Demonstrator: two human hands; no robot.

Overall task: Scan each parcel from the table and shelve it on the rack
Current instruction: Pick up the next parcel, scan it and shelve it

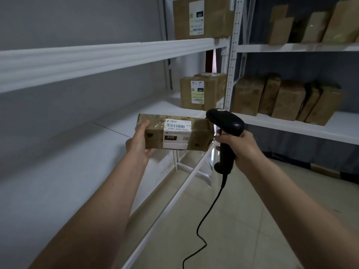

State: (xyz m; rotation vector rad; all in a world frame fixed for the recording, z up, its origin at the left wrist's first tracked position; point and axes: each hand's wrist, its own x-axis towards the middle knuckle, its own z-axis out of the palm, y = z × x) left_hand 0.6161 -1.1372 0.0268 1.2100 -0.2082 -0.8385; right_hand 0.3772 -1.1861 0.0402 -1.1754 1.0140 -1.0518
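- The left hand (138, 144) is gripping one end of a brown cardboard parcel (174, 133) with a white label marked 220, holding it level above the white metal rack shelf (120, 133).
- The right hand (240, 146) is wrapping its fingers around the handle of a black corded barcode scanner (226, 131), whose head is sitting just beside the parcel's right end.
- Two more labelled cardboard boxes (202, 92) are sitting farther along the rack.

A taped brown parcel (174, 133), white label facing up, is held level above the white rack (108, 55) shelf.
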